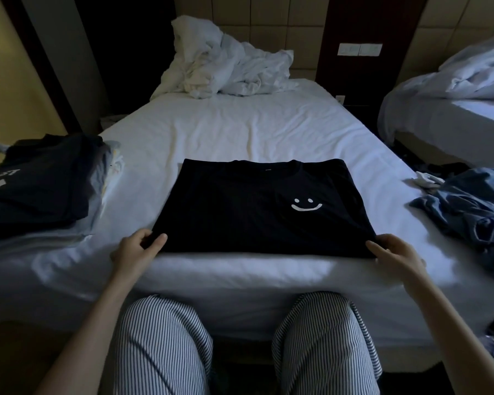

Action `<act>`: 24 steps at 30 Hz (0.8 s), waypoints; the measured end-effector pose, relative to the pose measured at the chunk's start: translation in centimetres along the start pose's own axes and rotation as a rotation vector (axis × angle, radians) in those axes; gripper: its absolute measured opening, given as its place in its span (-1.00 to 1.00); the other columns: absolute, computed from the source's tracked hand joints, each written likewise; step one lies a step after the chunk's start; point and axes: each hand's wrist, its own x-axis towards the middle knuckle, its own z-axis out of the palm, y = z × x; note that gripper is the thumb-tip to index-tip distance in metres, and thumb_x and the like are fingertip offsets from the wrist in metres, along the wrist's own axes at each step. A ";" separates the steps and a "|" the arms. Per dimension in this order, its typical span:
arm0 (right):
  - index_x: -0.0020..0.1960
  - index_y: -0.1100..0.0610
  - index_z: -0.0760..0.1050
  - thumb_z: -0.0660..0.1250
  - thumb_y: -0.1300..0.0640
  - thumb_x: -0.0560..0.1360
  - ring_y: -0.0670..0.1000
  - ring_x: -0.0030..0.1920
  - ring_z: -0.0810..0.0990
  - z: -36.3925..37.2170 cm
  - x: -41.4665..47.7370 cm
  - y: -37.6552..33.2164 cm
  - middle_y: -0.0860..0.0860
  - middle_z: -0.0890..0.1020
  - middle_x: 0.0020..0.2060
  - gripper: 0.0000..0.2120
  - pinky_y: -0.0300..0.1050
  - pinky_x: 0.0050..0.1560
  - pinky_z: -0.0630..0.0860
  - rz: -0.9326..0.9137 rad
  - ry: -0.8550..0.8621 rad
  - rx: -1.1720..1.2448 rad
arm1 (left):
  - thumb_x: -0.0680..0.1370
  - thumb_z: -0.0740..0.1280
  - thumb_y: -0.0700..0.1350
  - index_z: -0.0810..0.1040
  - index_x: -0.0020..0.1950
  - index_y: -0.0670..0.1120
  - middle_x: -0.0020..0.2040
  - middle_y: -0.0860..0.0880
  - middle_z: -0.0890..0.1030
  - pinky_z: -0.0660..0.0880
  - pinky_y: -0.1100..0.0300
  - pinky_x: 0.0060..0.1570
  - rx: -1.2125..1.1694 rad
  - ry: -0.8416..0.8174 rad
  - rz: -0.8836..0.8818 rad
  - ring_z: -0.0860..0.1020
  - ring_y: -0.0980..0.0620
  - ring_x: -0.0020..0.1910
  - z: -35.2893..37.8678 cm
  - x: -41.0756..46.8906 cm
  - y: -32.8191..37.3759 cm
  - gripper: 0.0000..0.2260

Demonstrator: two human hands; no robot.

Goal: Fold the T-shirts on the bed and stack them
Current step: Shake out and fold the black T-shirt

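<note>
Filling most of your view is the bed (240,132), its white sheet wrinkled, and you sit at its near edge with striped trousers (166,343) over your knees. A crumpled white duvet (226,67) is heaped at the far end. The folded black T-shirt (254,212) lies flat in the middle of the near edge, neckline toward the far end, hem along the mattress edge.

At the left edge sits a pile of clothes (40,183) topped by a dark navy shirt with white lettering. At the right edge lies a loose heap of blue garments (474,203), well apart from the black shirt.

Your left hand (137,249) pinches the shirt's near left corner, thumb on top. Your right hand (394,252) holds the near right corner, thumb on the fabric; in the dim light its fingers seem curled under the edge. A small white smiley print (306,205) sits toward the shirt's right side.
</note>
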 end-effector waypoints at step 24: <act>-0.06 0.14 0.57 0.01 -0.29 0.52 0.21 0.31 0.27 -2.7 -0.4 1.0 0.24 0.42 0.22 -0.43 0.07 0.29 0.21 0.266 0.092 -0.388 | 0.46 0.36 0.21 0.60 0.02 -0.22 -0.01 -0.17 0.62 0.43 0.00 0.13 0.223 -0.093 -0.163 0.54 -0.20 0.08 -1.7 -0.4 0.4 -0.52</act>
